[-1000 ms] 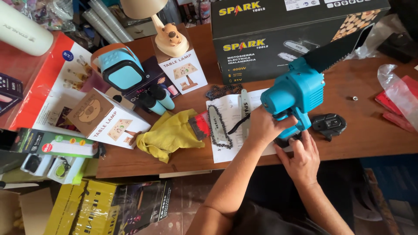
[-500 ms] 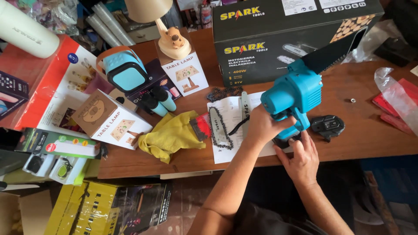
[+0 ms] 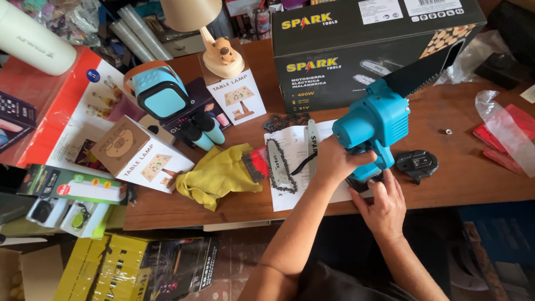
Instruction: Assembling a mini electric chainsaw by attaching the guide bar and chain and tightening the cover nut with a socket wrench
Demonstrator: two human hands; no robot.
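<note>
- Your left hand (image 3: 333, 161) is clenched around the handle of the bright blue plastic cordless mini chainsaw body (image 3: 372, 124), holding it tilted above the brown wooden tabletop (image 3: 473, 167); the fingers wrap out of sight behind the grip, so only the back of the hand and the thumb side show.
- Your right hand (image 3: 384, 205) presses against the black base of the handle from below, fingers curled on it; whether they grip a separate part there is hard to make out.
- The saw's black guide-bar cover (image 3: 423, 71) points up and right, overlapping the large black cardboard tool box (image 3: 356, 44) behind it, so its tip is hard to separate from the box print.
- Just beside the saw on the right lies a small black plastic side cover (image 3: 417, 163), apart from your hands.
- On the left, a loose saw chain and bar (image 3: 278, 166) rest on a white printed instruction sheet (image 3: 290, 150), partly hidden by your left forearm.
- A crumpled yellow cloth glove (image 3: 218, 175) lies near the sheet's left edge.
- Your torso is cut off at the bottom edge.
</note>
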